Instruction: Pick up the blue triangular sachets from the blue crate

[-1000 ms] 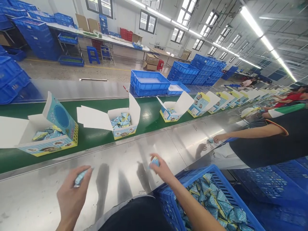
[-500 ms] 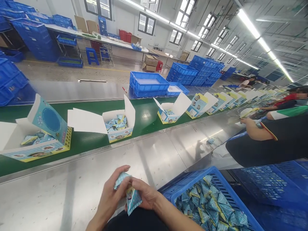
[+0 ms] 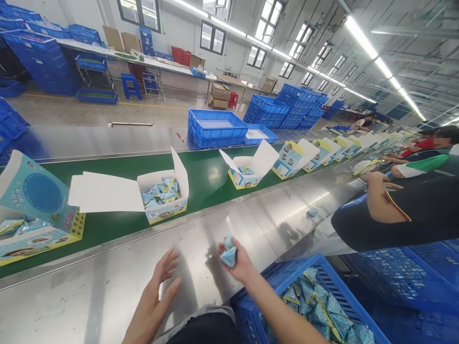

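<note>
Right hand [image 3: 241, 265] clamps glossy blue pyramidal packets [image 3: 228, 258], best held lightly; left hand [image 3: 153, 292], at view's seven o'clock, splays empty.

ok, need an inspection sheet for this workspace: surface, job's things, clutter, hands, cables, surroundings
Surface: metal bench beside a green belt.
Job's things: open boxes on the belt, three showing blue packets inside; basket of blue packets beside the bench.
Clutter: loose packet on the bench; red pen-like item beyond the belt.
Hands: left hand open, nothing seen in it; right hand holding blue packets.
Cables: nothing seen on the bench.
Surroundings: co-worker at right; stacked crates in the background.
</note>
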`<state>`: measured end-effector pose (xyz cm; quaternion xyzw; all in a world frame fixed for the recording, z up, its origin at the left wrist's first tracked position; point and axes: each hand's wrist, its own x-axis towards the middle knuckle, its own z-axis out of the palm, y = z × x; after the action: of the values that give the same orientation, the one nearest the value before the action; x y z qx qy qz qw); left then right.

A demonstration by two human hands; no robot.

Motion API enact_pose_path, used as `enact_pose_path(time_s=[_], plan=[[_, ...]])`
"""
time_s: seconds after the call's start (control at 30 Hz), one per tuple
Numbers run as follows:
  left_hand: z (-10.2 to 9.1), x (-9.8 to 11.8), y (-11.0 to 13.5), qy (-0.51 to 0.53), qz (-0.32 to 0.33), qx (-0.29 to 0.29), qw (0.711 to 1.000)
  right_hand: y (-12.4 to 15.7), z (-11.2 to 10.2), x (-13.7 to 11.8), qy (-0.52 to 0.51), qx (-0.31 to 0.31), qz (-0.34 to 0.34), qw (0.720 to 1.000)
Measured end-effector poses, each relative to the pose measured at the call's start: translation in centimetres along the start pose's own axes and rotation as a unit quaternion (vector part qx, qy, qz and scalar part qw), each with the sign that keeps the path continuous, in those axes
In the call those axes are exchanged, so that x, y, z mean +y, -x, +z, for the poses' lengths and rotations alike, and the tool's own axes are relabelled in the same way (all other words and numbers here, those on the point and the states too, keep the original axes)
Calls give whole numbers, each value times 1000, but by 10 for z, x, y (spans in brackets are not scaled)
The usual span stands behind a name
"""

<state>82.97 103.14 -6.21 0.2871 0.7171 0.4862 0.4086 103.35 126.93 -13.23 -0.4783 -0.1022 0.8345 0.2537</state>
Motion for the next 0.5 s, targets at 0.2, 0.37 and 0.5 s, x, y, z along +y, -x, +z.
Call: enact_pose_path(time_s=[0.2, 0.37, 0.5], plan=[[21, 6, -4, -3, -38, 58, 998, -54, 84, -259, -36, -32, -192, 980], [58, 12, -14, -11, -47, 52, 997, -85, 106, -362, -54, 10, -268, 962], [68, 14, -28, -18, -58, 40, 997, -83, 56, -339, -20, 57, -298, 953]])
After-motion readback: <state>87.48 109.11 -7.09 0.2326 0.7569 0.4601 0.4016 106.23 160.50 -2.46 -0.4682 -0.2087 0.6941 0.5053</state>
